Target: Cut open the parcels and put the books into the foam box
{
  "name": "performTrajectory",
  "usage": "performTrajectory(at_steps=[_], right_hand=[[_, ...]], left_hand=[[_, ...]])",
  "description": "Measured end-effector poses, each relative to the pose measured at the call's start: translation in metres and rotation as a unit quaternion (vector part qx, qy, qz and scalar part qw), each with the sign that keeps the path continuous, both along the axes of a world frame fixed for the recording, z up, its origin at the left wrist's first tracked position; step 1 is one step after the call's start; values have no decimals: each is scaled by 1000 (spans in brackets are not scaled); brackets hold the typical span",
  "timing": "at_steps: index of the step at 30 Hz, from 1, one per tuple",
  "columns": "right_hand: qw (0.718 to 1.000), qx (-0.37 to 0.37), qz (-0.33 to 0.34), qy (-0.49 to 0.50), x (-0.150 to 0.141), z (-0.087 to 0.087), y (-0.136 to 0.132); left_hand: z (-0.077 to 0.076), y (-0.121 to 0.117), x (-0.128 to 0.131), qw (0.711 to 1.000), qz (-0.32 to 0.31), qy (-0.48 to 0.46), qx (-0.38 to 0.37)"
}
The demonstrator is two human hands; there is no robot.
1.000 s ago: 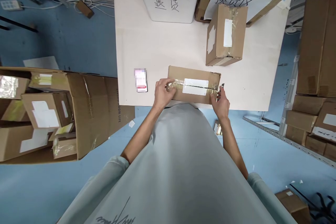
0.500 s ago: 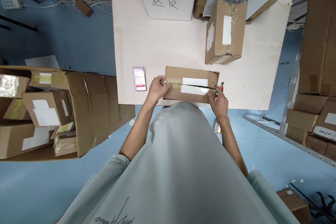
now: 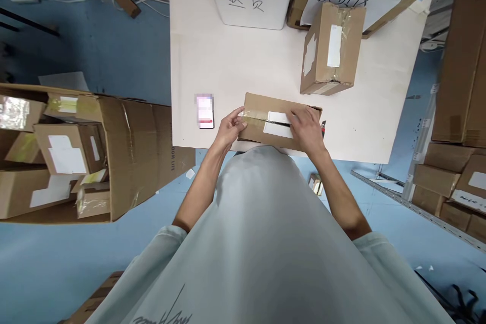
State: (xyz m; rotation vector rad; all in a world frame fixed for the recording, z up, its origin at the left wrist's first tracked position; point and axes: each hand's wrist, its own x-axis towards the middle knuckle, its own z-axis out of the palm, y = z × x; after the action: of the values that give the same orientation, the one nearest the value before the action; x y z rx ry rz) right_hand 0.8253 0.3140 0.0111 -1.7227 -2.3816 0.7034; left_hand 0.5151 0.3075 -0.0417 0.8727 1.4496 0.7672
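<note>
A flat phone with a pink-and-white screen (image 3: pixel 205 113) lies on the white table (image 3: pixel 235 61). The left hand (image 3: pixel 229 129) touches the end of a long brown cardboard box (image 3: pixel 260 133) by the table's front edge. The right hand (image 3: pixel 307 130) bends its fingers onto the box. I can't tell if either hand pinches. A red-and-black tool (image 3: pixel 323 128) pokes out beside it.

One head-worn camera is facing forward and steeply down over the shirt (image 3: pixel 261 243), taking in the nearby desk (image 3: pixel 243 61) and floor (image 3: pixel 56 248) alongside.
</note>
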Motion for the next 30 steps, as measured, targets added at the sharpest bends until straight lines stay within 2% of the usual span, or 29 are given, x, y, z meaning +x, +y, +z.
performTrajectory(at_steps=[2,4,8,12,15,19,22,25,28,30], right_hand=[[1000,-3,13,9,7,5,16],[1000,4,-10,3,18,10,38],[999,15,-48,-9,37,10,86],[998,23,-61,-8,42,-7,121],[997,25,-74,-28,39,-27,131],[996,20,-77,-32,32,-50,123],[997,21,-81,-8,26,-56,108],[997,15,-79,-4,25,-45,91],[997,16,-69,4,30,-25,69],[997,21,-68,16,34,-12,51]], left_hand=[[5,-2,0,998,-39,28,37],[15,-4,0,994,-80,43,68],[43,-11,-5,991,-94,33,90],[72,-32,-17,982,-142,55,108],[78,-52,-26,979,-165,69,96],[68,-65,-34,975,-201,75,64],[65,-61,-36,952,-286,103,31],[75,-46,-32,921,-360,144,24],[87,-25,-16,908,-373,184,57],[88,-9,3,897,-384,197,92]])
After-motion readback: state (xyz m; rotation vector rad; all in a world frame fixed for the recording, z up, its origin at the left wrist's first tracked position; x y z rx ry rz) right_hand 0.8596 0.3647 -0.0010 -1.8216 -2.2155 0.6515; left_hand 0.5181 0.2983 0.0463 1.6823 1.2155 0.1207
